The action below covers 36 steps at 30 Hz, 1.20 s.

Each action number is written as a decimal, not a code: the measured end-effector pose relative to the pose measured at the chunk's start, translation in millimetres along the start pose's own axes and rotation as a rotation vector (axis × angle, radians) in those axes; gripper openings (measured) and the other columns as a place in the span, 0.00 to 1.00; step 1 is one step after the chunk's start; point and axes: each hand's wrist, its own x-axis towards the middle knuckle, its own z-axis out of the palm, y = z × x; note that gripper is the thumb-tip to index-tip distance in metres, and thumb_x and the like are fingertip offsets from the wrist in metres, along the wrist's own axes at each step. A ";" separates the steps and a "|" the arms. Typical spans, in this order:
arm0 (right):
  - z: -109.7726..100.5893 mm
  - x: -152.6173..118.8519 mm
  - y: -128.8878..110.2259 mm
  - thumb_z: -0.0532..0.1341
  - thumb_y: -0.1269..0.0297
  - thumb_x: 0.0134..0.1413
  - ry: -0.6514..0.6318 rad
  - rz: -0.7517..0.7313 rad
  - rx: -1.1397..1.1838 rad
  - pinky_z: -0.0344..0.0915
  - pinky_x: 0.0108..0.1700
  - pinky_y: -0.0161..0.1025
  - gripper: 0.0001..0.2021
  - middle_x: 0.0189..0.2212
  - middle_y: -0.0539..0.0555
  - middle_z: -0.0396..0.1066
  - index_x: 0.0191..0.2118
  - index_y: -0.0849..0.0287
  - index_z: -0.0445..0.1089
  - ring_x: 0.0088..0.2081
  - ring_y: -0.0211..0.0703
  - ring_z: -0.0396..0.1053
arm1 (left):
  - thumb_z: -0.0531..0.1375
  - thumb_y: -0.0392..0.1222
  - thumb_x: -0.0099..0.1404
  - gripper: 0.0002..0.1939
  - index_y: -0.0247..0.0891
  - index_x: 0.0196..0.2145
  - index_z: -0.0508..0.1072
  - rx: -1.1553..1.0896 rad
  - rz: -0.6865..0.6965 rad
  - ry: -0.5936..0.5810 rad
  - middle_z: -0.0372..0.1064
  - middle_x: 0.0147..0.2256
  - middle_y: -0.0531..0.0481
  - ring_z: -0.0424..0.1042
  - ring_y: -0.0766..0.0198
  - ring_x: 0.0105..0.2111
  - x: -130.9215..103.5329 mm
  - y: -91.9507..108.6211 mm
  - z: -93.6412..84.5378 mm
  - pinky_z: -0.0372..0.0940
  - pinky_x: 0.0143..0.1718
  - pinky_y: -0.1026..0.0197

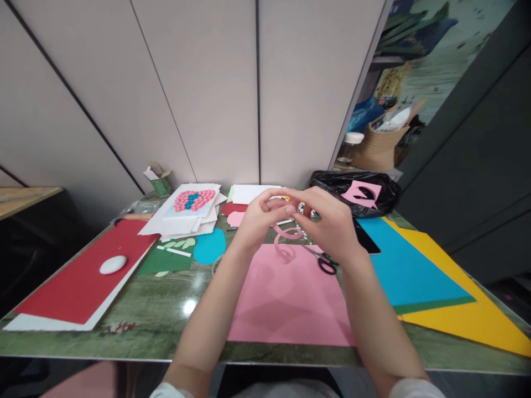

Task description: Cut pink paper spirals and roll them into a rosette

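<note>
A curling pink paper strip [289, 234] hangs in loose coils between my hands, above a pink paper sheet [290, 304]. Its upper part runs in among the fingers of my left hand [262, 216], which are curled and pinched. My right hand [329, 221] meets the left from the other side, thumb and fingers bent together at the strip. Exactly where each fingertip grips is partly hidden. Black-handled scissors [327, 265] lie at the sheet's right edge, below my right hand. Small white scraps [305, 234] are scattered behind the strip.
Left are red paper [83, 276] with a white oval object [113, 265], green paper [145, 266], a blue cutout [209, 246] and stacked white sheets [166, 215]. Blue [406, 265] and yellow paper [489, 326] lie right. A black bag [332, 182] holds a pink offcut [360, 193].
</note>
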 end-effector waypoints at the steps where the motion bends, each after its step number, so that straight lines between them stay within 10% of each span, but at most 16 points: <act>1: -0.9 0.0 -0.5 0.58 0.75 0.55 0.003 -0.002 0.013 0.63 0.35 0.35 0.19 0.32 0.49 0.71 0.50 0.50 0.70 0.27 0.35 0.63 | 0.67 0.41 0.54 0.17 0.38 0.41 0.71 -0.010 0.001 0.002 0.73 0.32 0.50 0.72 0.64 0.34 0.1 0.3 -0.6 0.65 0.40 0.59; 14: -2.5 -2.4 0.6 0.57 0.68 0.59 -0.072 0.046 0.019 0.65 0.35 0.36 0.17 0.36 0.50 0.75 0.53 0.50 0.69 0.30 0.37 0.68 | 0.66 0.41 0.56 0.18 0.39 0.44 0.69 0.065 -0.039 -0.079 0.73 0.32 0.49 0.72 0.64 0.33 0.0 4.4 -8.2 0.63 0.36 0.62; 21: -5.2 0.5 -1.2 0.52 0.71 0.62 -0.340 0.099 0.137 0.66 0.44 0.35 0.20 0.49 0.48 0.73 0.57 0.48 0.65 0.42 0.38 0.72 | 0.67 0.37 0.53 0.17 0.39 0.41 0.72 0.106 -0.030 -0.131 0.72 0.32 0.51 0.72 0.66 0.34 4.4 0.8 -20.3 0.64 0.37 0.62; 26: -10.4 2.7 0.0 0.53 0.74 0.59 -0.480 0.128 0.135 0.65 0.34 0.31 0.23 0.42 0.47 0.76 0.58 0.45 0.63 0.30 0.34 0.71 | 0.67 0.38 0.52 0.17 0.36 0.41 0.72 0.203 -0.119 -0.199 0.71 0.32 0.50 0.71 0.65 0.33 6.9 -3.3 -24.1 0.65 0.34 0.62; 36: -8.7 -6.2 15.7 0.60 0.73 0.52 -0.232 0.129 -0.048 0.62 0.31 0.34 0.25 0.34 0.48 0.76 0.56 0.47 0.66 0.27 0.36 0.67 | 0.67 0.42 0.54 0.22 0.38 0.47 0.69 0.001 -0.142 -0.200 0.73 0.34 0.48 0.73 0.63 0.33 11.7 -23.4 -10.4 0.65 0.40 0.57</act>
